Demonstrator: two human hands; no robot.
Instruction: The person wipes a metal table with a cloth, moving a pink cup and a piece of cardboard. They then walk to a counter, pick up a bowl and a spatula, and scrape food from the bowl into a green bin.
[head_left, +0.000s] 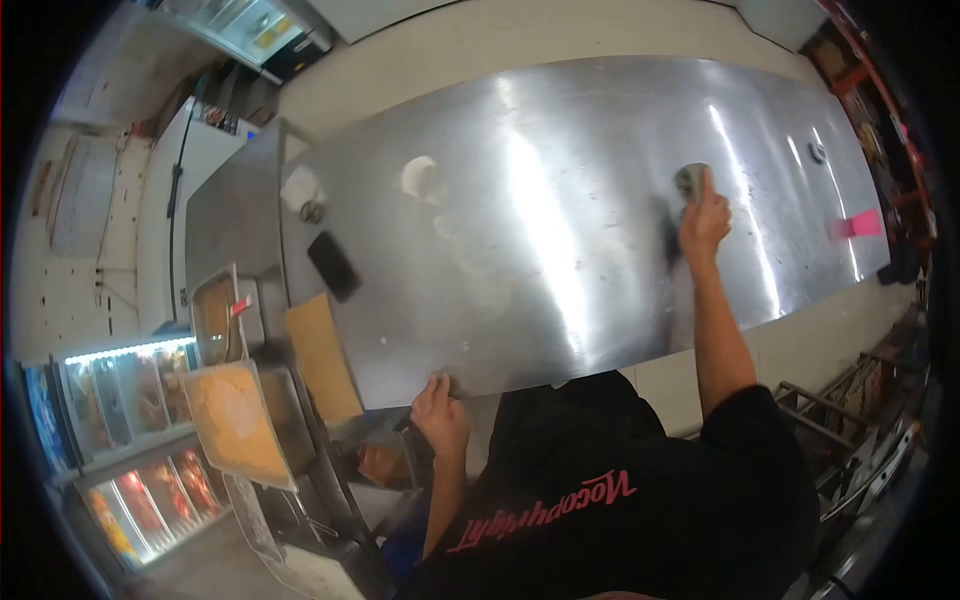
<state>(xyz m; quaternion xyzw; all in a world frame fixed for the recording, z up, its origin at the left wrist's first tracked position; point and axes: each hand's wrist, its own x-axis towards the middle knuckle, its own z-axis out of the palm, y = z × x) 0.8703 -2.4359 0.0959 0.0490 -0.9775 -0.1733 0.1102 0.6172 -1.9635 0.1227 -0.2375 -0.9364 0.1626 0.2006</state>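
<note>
A long metal table [470,300] stretches in front of me. My right hand [706,222] is out over its right half, closed on a small grey-green pad [690,181] that lies against the metal. The pad's exact kind is hard to make out. Down at the near edge, my left hand [440,412] rests its fingertips on the rim, fingers stretched out and holding nothing. A whitish round patch or cloth [422,178] lies farther up the table.
At the left end are a dark phone [333,266], scissors [312,212] and a brown cardboard piece [325,355]. A pan of orange crumbs [238,415] stands beside the table. Toward the right end sit a pink item [862,224] and a small round object [818,152].
</note>
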